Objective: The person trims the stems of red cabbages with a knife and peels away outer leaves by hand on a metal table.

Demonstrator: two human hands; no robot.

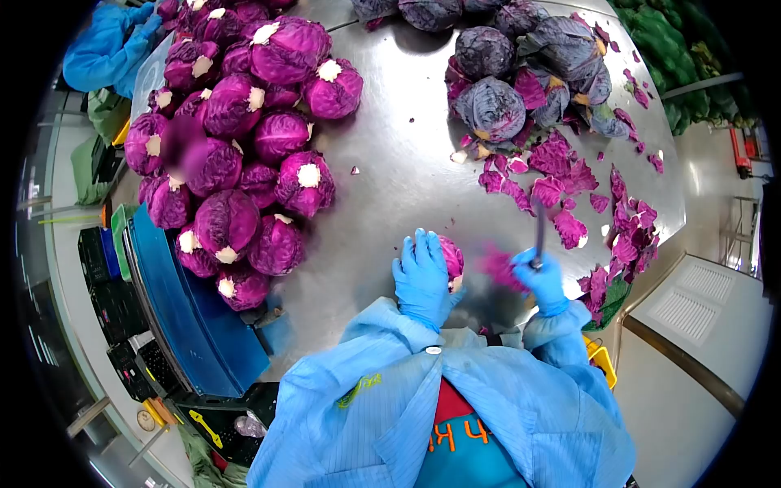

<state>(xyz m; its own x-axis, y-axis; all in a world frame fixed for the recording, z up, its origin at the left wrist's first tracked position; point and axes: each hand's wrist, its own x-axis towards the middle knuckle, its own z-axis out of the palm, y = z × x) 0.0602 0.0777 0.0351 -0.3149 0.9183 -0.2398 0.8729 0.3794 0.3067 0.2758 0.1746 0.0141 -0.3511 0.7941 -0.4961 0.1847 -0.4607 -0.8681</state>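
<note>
My left hand [420, 278], in a blue glove, rests over the side of a red cabbage [453, 259] on the steel table and holds it. The cabbage's pale cut stem faces toward me, and much of the head is hidden under the hand. To the right, my gloved right hand [540, 283] is closed around a knife [539, 224] whose blade points away from me. A blurred purple piece of cabbage leaf [502, 268] is beside this hand; whether the fingers touch it I cannot tell.
Trimmed red cabbages [228, 224] are piled at the left. Darker untrimmed cabbages [490, 110] sit at the back right. Loose leaves [561, 167] lie along the right side of the steel table [382, 154]. A blue bin [191, 313] stands at left; another person's blue sleeve [106, 49] shows far left.
</note>
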